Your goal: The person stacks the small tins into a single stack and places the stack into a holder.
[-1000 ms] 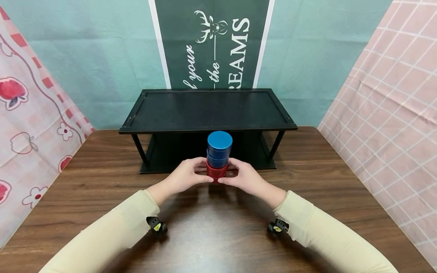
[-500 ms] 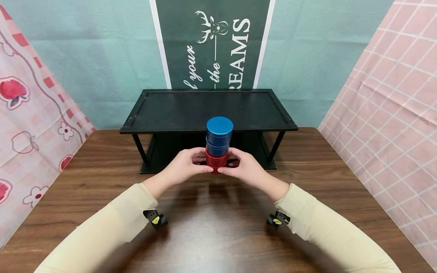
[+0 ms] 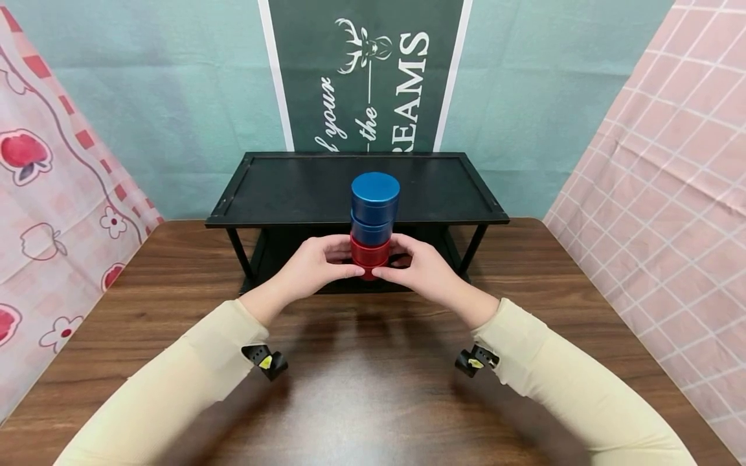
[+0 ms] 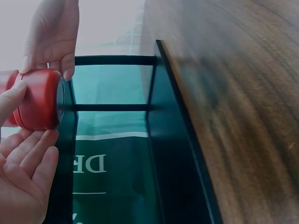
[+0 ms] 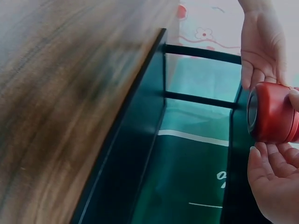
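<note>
A blue canister (image 3: 375, 200) with a flat shiny lid stands upright on a red canister (image 3: 370, 251), so the two form one stack. My left hand (image 3: 320, 266) grips the red canister from the left, thumb in front and fingers round its side. From the right, my right hand (image 3: 424, 266) grips it the same way, the two thumbs almost meeting. The stack is held up in front of the black rack (image 3: 303, 188), its lid overlapping the rack's top board in the head view. Both wrist views show the red canister's (image 4: 39, 99) dark-ringed underside, free of any surface.
The two-tier rack stands at the back of the brown wooden table (image 3: 355, 382), with thin posts (image 3: 473, 249) at its sides. Behind it hangs a teal cloth (image 3: 192, 116); a patterned cloth (image 3: 64, 272) and a pink checked cloth (image 3: 658, 213) flank the table.
Both hands have raised the stack steadily, and the blue lid has gone from the rack's front edge to well over its top board in the head view. The grip looks unchanged.
</note>
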A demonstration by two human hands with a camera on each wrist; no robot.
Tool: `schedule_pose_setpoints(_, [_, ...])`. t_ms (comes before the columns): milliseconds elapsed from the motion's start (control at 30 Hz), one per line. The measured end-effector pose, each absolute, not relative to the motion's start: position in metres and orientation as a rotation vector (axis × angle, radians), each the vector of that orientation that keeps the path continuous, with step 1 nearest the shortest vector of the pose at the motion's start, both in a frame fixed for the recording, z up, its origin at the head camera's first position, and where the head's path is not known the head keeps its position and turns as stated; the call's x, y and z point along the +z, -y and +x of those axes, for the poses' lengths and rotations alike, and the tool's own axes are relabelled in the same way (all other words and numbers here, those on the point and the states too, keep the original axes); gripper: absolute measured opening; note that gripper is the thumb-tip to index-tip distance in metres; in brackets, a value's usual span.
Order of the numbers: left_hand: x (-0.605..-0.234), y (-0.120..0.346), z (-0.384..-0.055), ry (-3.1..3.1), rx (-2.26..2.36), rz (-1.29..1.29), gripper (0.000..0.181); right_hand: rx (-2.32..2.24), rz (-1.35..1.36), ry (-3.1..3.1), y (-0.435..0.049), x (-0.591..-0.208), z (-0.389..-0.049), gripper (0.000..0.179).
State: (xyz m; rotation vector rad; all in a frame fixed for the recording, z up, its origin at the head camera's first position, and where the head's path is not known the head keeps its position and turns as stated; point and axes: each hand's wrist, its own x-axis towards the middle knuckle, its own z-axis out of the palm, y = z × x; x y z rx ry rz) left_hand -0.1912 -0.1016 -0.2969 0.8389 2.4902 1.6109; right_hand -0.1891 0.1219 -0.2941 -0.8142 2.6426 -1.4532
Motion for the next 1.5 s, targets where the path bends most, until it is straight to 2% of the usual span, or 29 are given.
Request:
schedule_pose_setpoints(967, [-0.254, 0.103, -0.203, -2.496, 1.601, 0.849, 0.050, -1.469, -0.866, -2.670, -0.123, -0.256, -0.200, 0.047])
schedule_pose_setpoints(1500, [-0.242, 0.099, -0.222, -2.499, 1.649, 0.833, 0.050, -1.476, -0.854, -2.696, -0.127, -0.247, -0.222, 0.051])
